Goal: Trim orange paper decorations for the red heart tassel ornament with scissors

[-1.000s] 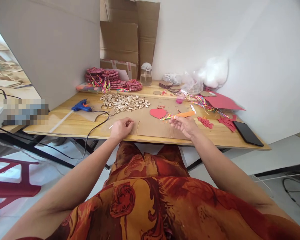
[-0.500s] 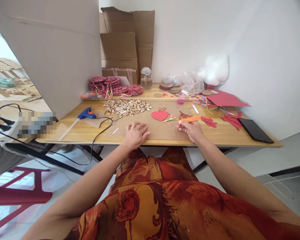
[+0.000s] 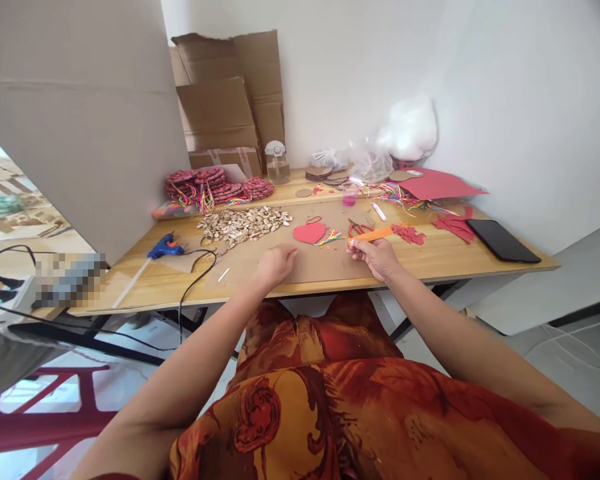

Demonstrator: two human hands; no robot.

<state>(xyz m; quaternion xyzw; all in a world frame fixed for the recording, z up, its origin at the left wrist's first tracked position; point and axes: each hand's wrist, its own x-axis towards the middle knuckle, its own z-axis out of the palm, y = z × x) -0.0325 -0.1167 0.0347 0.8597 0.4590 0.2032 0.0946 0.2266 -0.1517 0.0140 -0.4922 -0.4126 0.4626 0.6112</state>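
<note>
My right hand (image 3: 375, 257) is closed round the near end of an orange stick-like tool (image 3: 375, 234) that points away to the right over the cardboard mat (image 3: 325, 263). My left hand (image 3: 276, 264) lies on the same mat, blurred by motion, fingers reaching toward a red heart shape (image 3: 309, 233) with coloured threads (image 3: 333, 236) beside it. A small white stick (image 3: 223, 275) lies on the table left of my left hand.
A blue glue gun (image 3: 165, 247) with black cable lies at the left of the wooden table (image 3: 460, 257). A heap of pale seeds (image 3: 243, 223), stacked red pieces (image 3: 205, 187), a jar (image 3: 277, 163), plastic bags (image 3: 380, 150), red paper (image 3: 437, 187) and a black phone (image 3: 503, 240) lie about. Cardboard leans behind.
My left hand left the white stick at the table edge, moved right onto the cardboard mat and now reaches toward the red heart. My right hand keeps the orange tool.
</note>
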